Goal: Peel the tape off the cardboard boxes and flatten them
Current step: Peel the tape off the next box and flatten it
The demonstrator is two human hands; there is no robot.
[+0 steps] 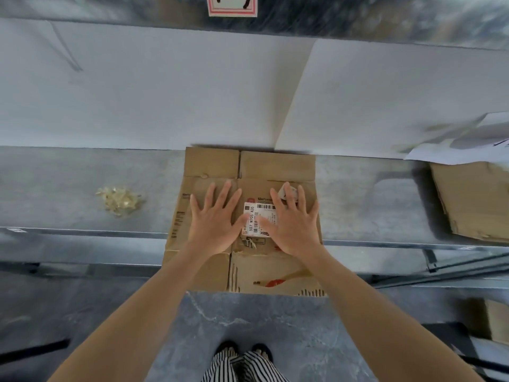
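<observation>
Though flat, cardboard box (275,166) under splayed fingers (225,193).

A white shipping label (252,216) on the flattened cardboard box (275,166), between the left hand (213,219) and the right hand (293,221), read "507 N705 A35"; other print was too blurred.

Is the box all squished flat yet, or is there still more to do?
Nearly done with this one. Done: a clump of peeled tape lies on the table to the left, and the box lies flat. In hand: the left hand and right hand press it down with spread fingers. Left: more cardboard waits at the right edge; whether it still carries tape I cannot tell.
</observation>
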